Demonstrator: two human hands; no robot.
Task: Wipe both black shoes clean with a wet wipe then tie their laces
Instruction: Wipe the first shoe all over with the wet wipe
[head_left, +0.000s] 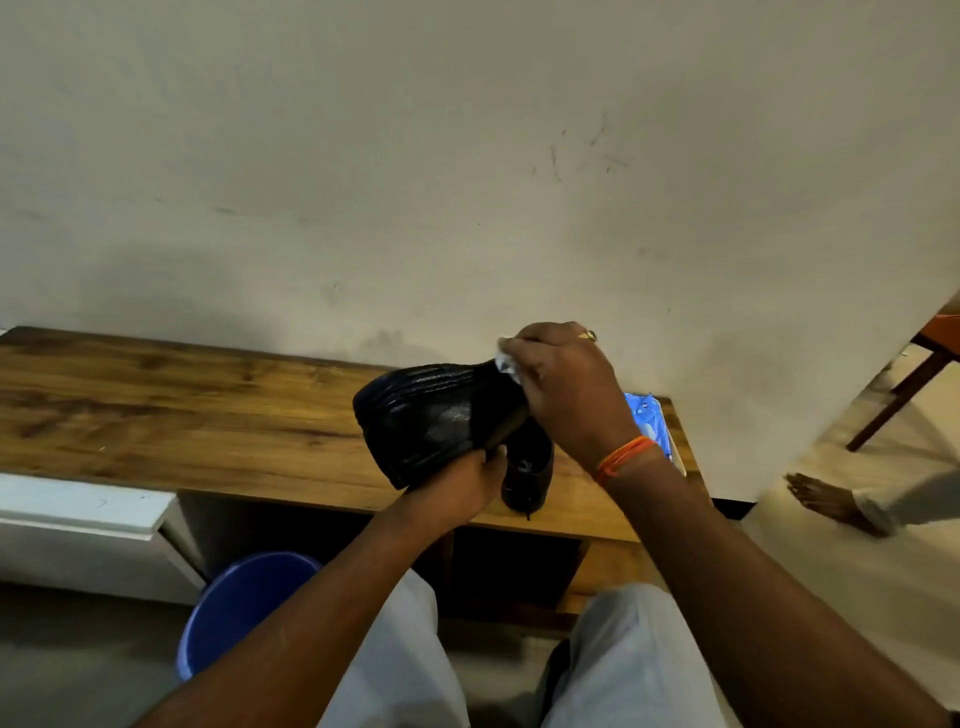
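One black shoe (431, 415) is held up above the wooden bench, its ribbed sole turned toward me. My left hand (462, 483) grips it from below at its near edge. My right hand (561, 389) presses a white wet wipe (506, 361) against the shoe's far right end; most of the wipe is hidden under my fingers. The second black shoe (530, 473) stands on the bench (182, 410) just behind my left hand, partly covered by the raised shoe, with a lace end hanging over the bench's front edge.
A blue pack of wipes (652, 421) lies at the bench's right end by the wall. A blue bucket (244, 603) stands on the floor under the bench, left of my knees. Another person's bare foot (826, 499) and a chair leg (893, 400) are at the right.
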